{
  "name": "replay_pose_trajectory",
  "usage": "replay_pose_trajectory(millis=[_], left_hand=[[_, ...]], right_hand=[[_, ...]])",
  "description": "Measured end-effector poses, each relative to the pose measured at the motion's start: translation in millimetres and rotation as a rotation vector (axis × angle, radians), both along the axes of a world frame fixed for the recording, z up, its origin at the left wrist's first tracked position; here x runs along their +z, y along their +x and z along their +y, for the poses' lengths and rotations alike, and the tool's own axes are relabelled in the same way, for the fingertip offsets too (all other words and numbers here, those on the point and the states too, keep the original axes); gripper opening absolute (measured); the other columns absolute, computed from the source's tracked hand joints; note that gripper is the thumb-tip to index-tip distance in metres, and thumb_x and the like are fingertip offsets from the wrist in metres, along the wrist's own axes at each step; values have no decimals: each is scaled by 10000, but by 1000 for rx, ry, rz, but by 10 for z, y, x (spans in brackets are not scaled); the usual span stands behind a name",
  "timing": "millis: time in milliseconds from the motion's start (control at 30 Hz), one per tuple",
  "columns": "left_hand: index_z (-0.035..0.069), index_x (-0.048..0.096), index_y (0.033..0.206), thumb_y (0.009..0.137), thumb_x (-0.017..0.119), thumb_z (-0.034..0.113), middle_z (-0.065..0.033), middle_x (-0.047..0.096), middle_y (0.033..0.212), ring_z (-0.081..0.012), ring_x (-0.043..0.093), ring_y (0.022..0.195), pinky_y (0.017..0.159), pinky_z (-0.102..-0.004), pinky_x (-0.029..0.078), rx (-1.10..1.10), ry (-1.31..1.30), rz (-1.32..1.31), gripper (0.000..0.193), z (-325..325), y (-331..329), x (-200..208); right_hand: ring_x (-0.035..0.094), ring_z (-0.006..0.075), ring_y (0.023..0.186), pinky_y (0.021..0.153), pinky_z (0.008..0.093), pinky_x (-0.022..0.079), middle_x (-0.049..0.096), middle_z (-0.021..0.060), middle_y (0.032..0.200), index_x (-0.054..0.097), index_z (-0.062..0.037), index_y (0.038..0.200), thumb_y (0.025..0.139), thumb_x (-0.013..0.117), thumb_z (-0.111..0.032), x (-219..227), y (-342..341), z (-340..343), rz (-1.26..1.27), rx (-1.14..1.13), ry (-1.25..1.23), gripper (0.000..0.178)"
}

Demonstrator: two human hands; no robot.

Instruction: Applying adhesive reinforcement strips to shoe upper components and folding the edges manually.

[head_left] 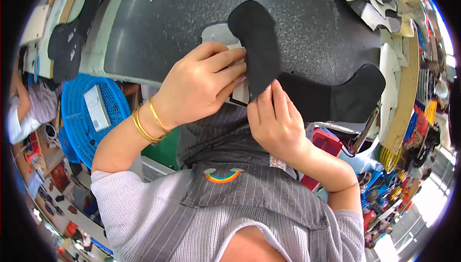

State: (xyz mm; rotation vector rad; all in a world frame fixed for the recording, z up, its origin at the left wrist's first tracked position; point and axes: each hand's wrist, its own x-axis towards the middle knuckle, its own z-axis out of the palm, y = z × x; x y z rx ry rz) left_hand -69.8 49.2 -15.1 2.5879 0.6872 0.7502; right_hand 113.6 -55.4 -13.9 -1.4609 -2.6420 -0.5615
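A flat black piece (260,46), perhaps fabric or leather, with a rounded, flared far end, stands out over the table between my two hands. My left hand (204,80) is closed on its left edge, the fingertips partly hidden by it. Fingers pressed together, my right hand (279,123) pinches the near end of the same piece. Behind my left fingers shows a pale grey rounded piece (220,34). A second black piece (331,96), with a similar flared end, lies at the table's near edge, right beside my right hand.
The dark, scuffed tabletop (163,31) spreads ahead of me. Stacked pale cut pieces (365,10) lie at its far right. Black printed pieces (67,50) hang at the left. Below them stands a blue plastic basket (72,118) with a white box. A red container (324,146) is at the right.
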Motion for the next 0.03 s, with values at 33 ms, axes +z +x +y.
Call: replay_pose_trajectory(millis=[33], left_hand=[[30,710,1032,766,721,67,-122,653,1193,-307,614,987,862,-372,525,-11,-8,32,268,31,-24,-19]], right_hand=[[640,338,1010,837,361,571,645,226,1136,644,4,888,726,623,-162,-18,-8,25,-16,-7,18,234]])
